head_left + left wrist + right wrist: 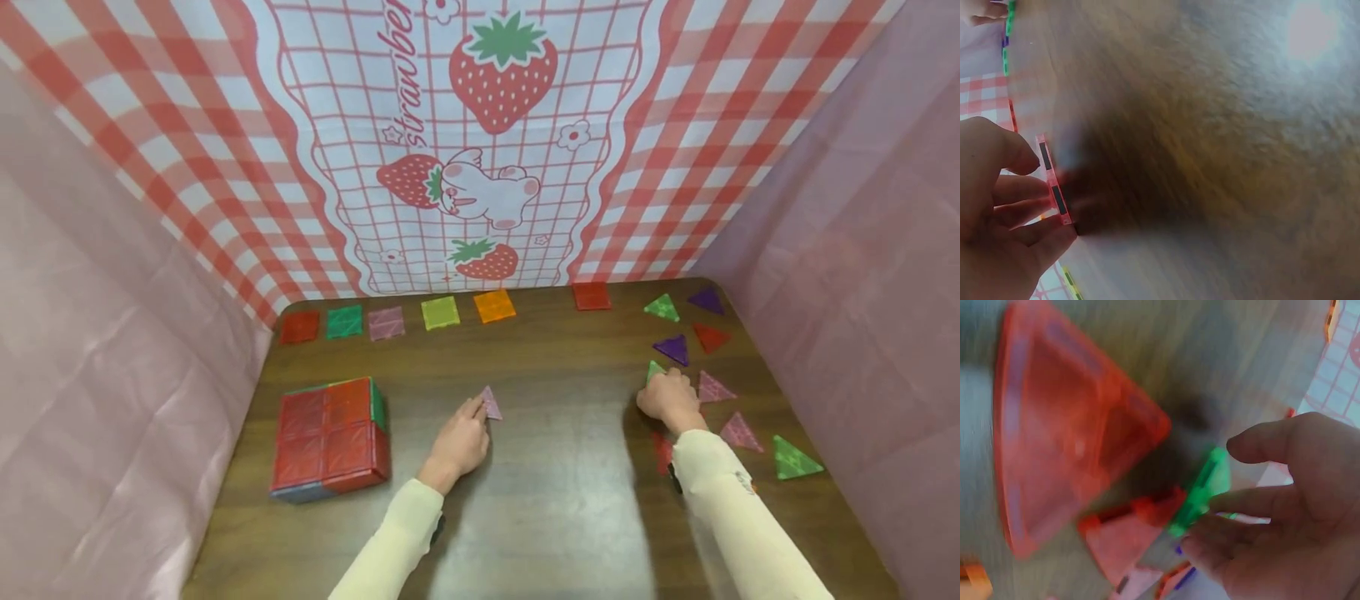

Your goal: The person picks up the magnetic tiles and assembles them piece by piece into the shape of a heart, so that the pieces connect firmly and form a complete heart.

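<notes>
In the head view my left hand point(459, 437) is over the middle of the table, holding a pink triangular magnetic tile point(491, 403) at its fingertips. The left wrist view shows that tile point(1054, 181) edge-on, with dark magnet strips, between thumb and fingers. My right hand point(669, 398) is at the right among loose triangles, its fingers on a green triangular magnetic tile point(655, 367). In the right wrist view this green tile point(1200, 494) is blurred; fingers touch one side and the thumb tip is close to its upper corner. Red triangles point(1072, 431) lie beside it.
A block built of red, green and blue square tiles point(326, 437) stands at the left. Square tiles line the back edge, among them an orange one point(494, 307) and a red one point(592, 297). Purple point(672, 349), pink point(741, 432) and green triangles point(795, 458) lie along the right.
</notes>
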Action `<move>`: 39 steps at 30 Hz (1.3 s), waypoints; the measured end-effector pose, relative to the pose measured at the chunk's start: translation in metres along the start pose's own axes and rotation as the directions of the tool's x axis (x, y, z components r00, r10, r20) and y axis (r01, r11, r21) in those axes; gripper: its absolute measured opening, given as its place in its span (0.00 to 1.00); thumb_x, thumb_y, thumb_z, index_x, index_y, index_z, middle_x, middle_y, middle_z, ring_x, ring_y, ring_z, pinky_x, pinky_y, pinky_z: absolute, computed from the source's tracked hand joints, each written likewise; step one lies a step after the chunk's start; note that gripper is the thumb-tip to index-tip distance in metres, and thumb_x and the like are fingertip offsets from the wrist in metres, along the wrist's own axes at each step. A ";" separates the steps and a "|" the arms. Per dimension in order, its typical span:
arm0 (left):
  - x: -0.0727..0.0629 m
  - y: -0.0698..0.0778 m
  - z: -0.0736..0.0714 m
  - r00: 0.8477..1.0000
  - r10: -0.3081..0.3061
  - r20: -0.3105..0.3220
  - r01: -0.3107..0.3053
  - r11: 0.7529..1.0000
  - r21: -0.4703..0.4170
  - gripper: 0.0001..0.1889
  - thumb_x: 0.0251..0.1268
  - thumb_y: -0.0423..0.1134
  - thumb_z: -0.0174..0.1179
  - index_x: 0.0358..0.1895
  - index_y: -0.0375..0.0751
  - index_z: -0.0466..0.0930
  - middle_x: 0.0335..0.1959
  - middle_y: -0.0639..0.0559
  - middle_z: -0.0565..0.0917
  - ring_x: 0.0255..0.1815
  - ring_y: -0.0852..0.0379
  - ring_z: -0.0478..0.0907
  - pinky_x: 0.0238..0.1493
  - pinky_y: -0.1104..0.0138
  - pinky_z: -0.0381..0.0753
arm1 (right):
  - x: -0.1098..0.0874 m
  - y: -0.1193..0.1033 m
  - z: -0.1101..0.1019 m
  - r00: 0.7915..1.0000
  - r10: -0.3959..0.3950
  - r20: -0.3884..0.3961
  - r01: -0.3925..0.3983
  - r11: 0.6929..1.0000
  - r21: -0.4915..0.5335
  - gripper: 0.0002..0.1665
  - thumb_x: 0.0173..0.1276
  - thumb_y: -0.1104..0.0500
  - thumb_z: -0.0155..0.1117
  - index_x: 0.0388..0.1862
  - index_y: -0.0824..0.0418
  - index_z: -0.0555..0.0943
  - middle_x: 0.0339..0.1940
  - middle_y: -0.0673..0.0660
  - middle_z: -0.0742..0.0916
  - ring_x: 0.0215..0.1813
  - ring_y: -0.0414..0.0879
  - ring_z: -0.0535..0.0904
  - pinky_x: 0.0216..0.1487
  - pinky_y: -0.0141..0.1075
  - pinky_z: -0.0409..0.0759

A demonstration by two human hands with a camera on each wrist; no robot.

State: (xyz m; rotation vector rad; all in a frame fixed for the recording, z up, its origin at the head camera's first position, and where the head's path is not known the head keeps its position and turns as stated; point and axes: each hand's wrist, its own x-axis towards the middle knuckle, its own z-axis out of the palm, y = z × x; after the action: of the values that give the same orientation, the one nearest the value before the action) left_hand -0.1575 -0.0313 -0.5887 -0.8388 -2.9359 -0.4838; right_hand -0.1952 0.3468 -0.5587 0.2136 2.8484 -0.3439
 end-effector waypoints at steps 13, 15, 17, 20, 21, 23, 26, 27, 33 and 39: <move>0.002 0.002 -0.006 0.995 -0.060 0.079 0.066 0.995 -0.077 0.22 0.67 0.31 0.58 0.63 0.26 0.77 0.70 0.36 0.75 0.70 0.38 0.73 0.72 0.54 0.71 | -0.008 -0.081 0.055 0.871 -0.454 -0.189 0.456 0.889 -0.036 0.35 0.63 0.64 0.56 0.71 0.72 0.71 0.71 0.71 0.75 0.73 0.67 0.69 0.63 0.63 0.73; 0.003 0.003 -0.005 0.996 -0.058 0.073 0.063 0.995 -0.071 0.22 0.66 0.31 0.58 0.63 0.26 0.77 0.70 0.37 0.75 0.70 0.37 0.73 0.71 0.54 0.72 | -0.013 -0.095 0.063 0.853 -0.494 -0.168 0.497 0.867 -0.026 0.35 0.65 0.64 0.56 0.72 0.72 0.70 0.73 0.69 0.74 0.75 0.65 0.68 0.64 0.61 0.72; 0.002 0.004 -0.004 0.995 -0.062 0.076 0.067 0.996 -0.062 0.24 0.65 0.30 0.58 0.63 0.26 0.77 0.71 0.37 0.74 0.70 0.37 0.73 0.71 0.54 0.72 | -0.018 -0.107 0.069 0.843 -0.519 -0.142 0.523 0.852 -0.008 0.35 0.67 0.63 0.56 0.74 0.70 0.69 0.75 0.67 0.72 0.77 0.63 0.66 0.65 0.60 0.71; 0.002 0.005 -0.002 0.994 -0.077 0.082 0.080 0.996 -0.039 0.25 0.63 0.31 0.58 0.64 0.26 0.77 0.71 0.38 0.74 0.71 0.38 0.73 0.71 0.55 0.73 | -0.023 -0.122 0.075 0.828 -0.549 -0.117 0.554 0.833 0.011 0.35 0.68 0.62 0.57 0.74 0.69 0.68 0.76 0.65 0.72 0.78 0.61 0.65 0.66 0.59 0.70; 0.002 0.005 -0.002 0.993 -0.084 0.085 0.087 0.996 -0.034 0.25 0.63 0.31 0.58 0.64 0.27 0.77 0.71 0.38 0.74 0.71 0.38 0.73 0.71 0.55 0.73 | -0.024 -0.126 0.076 0.822 -0.558 -0.114 0.563 0.826 0.017 0.35 0.68 0.62 0.57 0.74 0.69 0.68 0.76 0.65 0.72 0.78 0.61 0.65 0.66 0.59 0.70; 0.001 0.006 -0.003 0.991 -0.096 0.090 0.098 0.995 -0.019 0.24 0.64 0.31 0.58 0.64 0.28 0.77 0.71 0.39 0.75 0.70 0.40 0.74 0.70 0.56 0.73 | -0.025 -0.133 0.079 0.815 -0.570 -0.105 0.576 0.817 0.029 0.35 0.69 0.61 0.58 0.75 0.69 0.68 0.77 0.64 0.71 0.79 0.61 0.64 0.68 0.59 0.69; 0.002 0.009 -0.004 0.989 -0.105 0.100 0.105 0.994 0.008 0.22 0.65 0.32 0.59 0.62 0.31 0.79 0.70 0.41 0.76 0.68 0.42 0.76 0.68 0.57 0.76 | -0.026 -0.139 0.082 0.808 -0.582 -0.091 0.587 0.808 0.046 0.35 0.71 0.59 0.58 0.75 0.68 0.68 0.77 0.63 0.71 0.80 0.60 0.62 0.73 0.59 0.65; 0.002 0.011 -0.005 0.988 -0.107 0.108 0.106 0.994 0.014 0.22 0.66 0.33 0.59 0.62 0.31 0.80 0.70 0.41 0.76 0.68 0.43 0.77 0.67 0.57 0.77 | -0.026 -0.141 0.083 0.805 -0.587 -0.091 0.592 0.804 0.052 0.34 0.72 0.58 0.58 0.75 0.67 0.68 0.77 0.63 0.71 0.80 0.60 0.62 0.74 0.59 0.63; 0.000 0.015 -0.003 0.991 -0.097 0.087 0.091 0.993 0.069 0.20 0.66 0.35 0.60 0.60 0.33 0.82 0.67 0.41 0.78 0.63 0.44 0.80 0.62 0.56 0.80 | -0.026 -0.148 0.088 0.786 -0.611 -0.094 0.618 0.783 0.078 0.33 0.72 0.57 0.58 0.74 0.67 0.70 0.77 0.63 0.72 0.80 0.61 0.61 0.78 0.59 0.57; 0.004 0.019 0.001 0.996 -0.070 0.052 0.063 0.989 0.136 0.20 0.66 0.38 0.60 0.59 0.35 0.81 0.59 0.44 0.81 0.61 0.47 0.78 0.61 0.56 0.79 | -0.027 -0.149 0.089 0.778 -0.621 -0.095 0.628 0.775 0.076 0.33 0.72 0.58 0.59 0.74 0.66 0.70 0.77 0.62 0.72 0.80 0.60 0.62 0.77 0.60 0.58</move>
State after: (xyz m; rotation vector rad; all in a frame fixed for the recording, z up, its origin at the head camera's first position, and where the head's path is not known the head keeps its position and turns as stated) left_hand -0.1509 -0.0142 -0.5841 -0.7533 -3.0151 -0.2653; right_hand -0.1746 0.1782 -0.6027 -0.7479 2.8834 -0.6211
